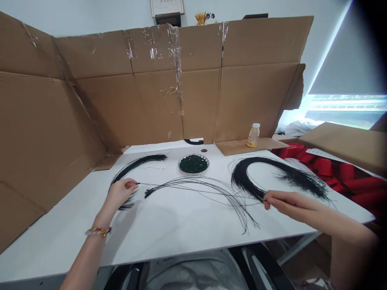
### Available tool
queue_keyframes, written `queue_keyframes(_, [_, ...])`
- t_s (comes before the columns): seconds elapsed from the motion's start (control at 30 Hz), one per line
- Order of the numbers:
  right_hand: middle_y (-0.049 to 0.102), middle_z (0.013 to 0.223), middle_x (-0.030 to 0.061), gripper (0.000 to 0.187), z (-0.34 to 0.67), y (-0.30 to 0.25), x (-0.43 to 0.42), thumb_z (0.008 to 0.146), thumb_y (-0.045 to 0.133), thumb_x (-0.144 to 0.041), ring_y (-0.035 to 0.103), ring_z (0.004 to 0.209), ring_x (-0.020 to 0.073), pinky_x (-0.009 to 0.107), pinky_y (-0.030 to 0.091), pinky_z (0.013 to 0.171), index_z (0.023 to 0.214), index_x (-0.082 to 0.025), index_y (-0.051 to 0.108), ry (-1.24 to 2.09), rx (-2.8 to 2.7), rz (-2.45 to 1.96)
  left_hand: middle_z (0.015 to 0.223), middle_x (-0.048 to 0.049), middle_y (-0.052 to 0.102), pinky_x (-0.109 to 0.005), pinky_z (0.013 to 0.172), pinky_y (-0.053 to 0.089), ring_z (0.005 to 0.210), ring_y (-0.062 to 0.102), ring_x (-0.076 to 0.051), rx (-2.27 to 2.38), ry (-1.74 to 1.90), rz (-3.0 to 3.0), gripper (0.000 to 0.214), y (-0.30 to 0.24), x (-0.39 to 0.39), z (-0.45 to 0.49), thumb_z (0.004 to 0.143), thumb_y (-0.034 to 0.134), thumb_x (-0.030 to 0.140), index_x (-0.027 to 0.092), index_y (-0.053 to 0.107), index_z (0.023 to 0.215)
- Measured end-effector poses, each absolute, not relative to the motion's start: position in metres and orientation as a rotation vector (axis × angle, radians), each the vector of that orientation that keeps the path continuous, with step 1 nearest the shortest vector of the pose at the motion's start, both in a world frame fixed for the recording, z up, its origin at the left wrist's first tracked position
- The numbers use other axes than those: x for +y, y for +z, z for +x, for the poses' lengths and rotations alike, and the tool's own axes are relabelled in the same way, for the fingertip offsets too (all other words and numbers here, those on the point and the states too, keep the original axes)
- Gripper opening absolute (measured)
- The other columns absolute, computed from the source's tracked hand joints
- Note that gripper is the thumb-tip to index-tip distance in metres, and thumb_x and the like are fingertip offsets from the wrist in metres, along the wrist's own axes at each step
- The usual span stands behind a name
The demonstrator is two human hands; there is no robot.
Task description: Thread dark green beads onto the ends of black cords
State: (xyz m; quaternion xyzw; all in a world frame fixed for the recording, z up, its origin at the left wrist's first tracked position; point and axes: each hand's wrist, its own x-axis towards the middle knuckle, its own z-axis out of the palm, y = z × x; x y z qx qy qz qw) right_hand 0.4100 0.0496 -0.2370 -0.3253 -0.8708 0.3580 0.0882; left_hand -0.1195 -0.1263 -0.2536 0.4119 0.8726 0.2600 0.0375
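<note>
My left hand (119, 195) pinches one end of a thin black strand (169, 186), where a small dark tip shows by the fingers. The strand runs across the white table to my right hand (286, 203), whose fingers are closed on its other part. Below it lies a loose fan of similar strands with dark small pieces (148, 192) at their left ends. A thick curved bundle of black strands (242, 173) lies beside my right hand. Another curved bundle (133, 164) passes behind my left hand. A round dish (193, 174) holds many tiny dark green pieces (193, 163).
Tall cardboard panels (145, 104) stand around the back and left of the white table (169, 233). A small white-capped bottle (253, 136) is on a cardboard flap at the back right. Red items (326, 169) fill an open box to the right.
</note>
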Motion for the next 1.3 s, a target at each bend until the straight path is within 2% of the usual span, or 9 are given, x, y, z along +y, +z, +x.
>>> queue_keyframes(0.23, [0.065,0.085,0.0056,0.033,0.350,-0.287,0.096,0.107,0.038,-0.033,0.060,0.077,0.0191,0.032,0.048,0.069,0.095,-0.015,0.063,0.648,-2.309,-1.467,0.112,-0.0072,0.071,-0.041,0.083,0.061,0.094,0.071,-0.022,2.665,0.411,1.380,0.024,-0.272,-0.086,-0.114,0.098,0.066,0.034,0.015,0.068,0.113])
queue_keyframes(0.4, [0.068,0.100,0.0047,0.026,0.309,-0.311,0.094,0.104,0.060,-0.038,0.067,0.084,0.0166,0.034,0.058,0.078,0.112,-0.013,0.065,0.559,-2.324,-1.490,0.117,-0.0086,0.070,-0.044,0.086,0.060,0.099,0.070,-0.023,2.666,0.274,1.492,0.027,-0.284,-0.080,-0.104,0.099,0.066,0.034,0.016,0.067,0.118])
queue_keyframes(0.53, [0.068,0.090,0.0025,0.023,0.294,-0.319,0.076,0.104,0.060,-0.034,0.067,0.077,0.0149,0.032,0.057,0.076,0.098,-0.013,0.067,0.496,-2.449,-1.428,0.121,-0.0093,0.070,-0.047,0.092,0.058,0.106,0.069,-0.025,2.696,0.247,1.576,0.026,-0.287,-0.087,-0.104,0.098,0.066,0.034,0.016,0.068,0.117])
queue_keyframes(0.6, [0.068,0.089,0.0053,0.019,0.294,-0.320,0.071,0.101,0.062,-0.027,0.067,0.080,0.0178,0.035,0.056,0.079,0.089,-0.013,0.066,0.433,-2.483,-1.398,0.123,-0.0098,0.069,-0.050,0.096,0.056,0.111,0.067,-0.026,2.732,0.268,1.599,0.026,-0.284,-0.097,-0.112,0.098,0.066,0.034,0.016,0.068,0.117])
queue_keyframes(0.7, [0.068,0.101,0.0155,0.012,0.306,-0.317,0.071,0.093,0.063,-0.023,0.067,0.101,0.0303,0.041,0.051,0.091,0.087,-0.014,0.067,0.347,-2.492,-1.333,0.123,-0.0097,0.069,-0.050,0.097,0.055,0.112,0.067,-0.027,2.775,0.299,1.589,0.026,-0.275,-0.126,-0.133,0.099,0.065,0.033,0.016,0.068,0.117])
queue_keyframes(0.8, [0.066,0.115,0.0182,0.026,0.322,-0.311,0.073,0.095,0.056,-0.035,0.064,0.115,0.0348,0.043,0.048,0.097,0.104,-0.014,0.067,0.353,-2.471,-1.289,0.117,-0.0083,0.071,-0.047,0.094,0.057,0.106,0.069,-0.024,2.751,0.305,1.579,0.021,-0.272,-0.163,-0.152,0.099,0.065,0.032,0.016,0.069,0.112])
queue_keyframes(0.9, [0.065,0.121,0.0172,0.040,0.333,-0.306,0.073,0.096,0.047,-0.046,0.065,0.114,0.0341,0.045,0.048,0.097,0.116,-0.015,0.064,0.402,-2.452,-1.295,0.110,-0.0069,0.073,-0.045,0.093,0.057,0.102,0.069,-0.023,2.682,0.308,1.605,0.018,-0.279,-0.190,-0.157,0.098,0.067,0.032,0.016,0.071,0.105])
queue_keyframes(1.07, [0.068,0.115,0.0145,0.041,0.331,-0.295,0.059,0.096,0.043,-0.047,0.068,0.105,0.0337,0.045,0.049,0.089,0.111,-0.017,0.066,0.487,-2.500,-1.288,0.109,-0.0069,0.072,-0.045,0.094,0.054,0.103,0.067,-0.024,2.630,0.402,1.670,0.017,-0.303,-0.196,-0.149,0.098,0.065,0.032,0.017,0.073,0.102])
queue_keyframes(1.3, [0.074,0.102,0.0081,0.028,0.282,-0.272,0.004,0.102,0.044,-0.034,0.070,0.094,0.0242,0.033,0.050,0.080,0.100,-0.020,0.068,0.656,-2.646,-1.032,0.106,-0.0094,0.075,-0.040,0.089,0.051,0.103,0.066,-0.027,2.628,0.643,1.689,0.026,-0.315,-0.199,-0.149,0.096,0.055,0.031,0.022,0.079,0.096])
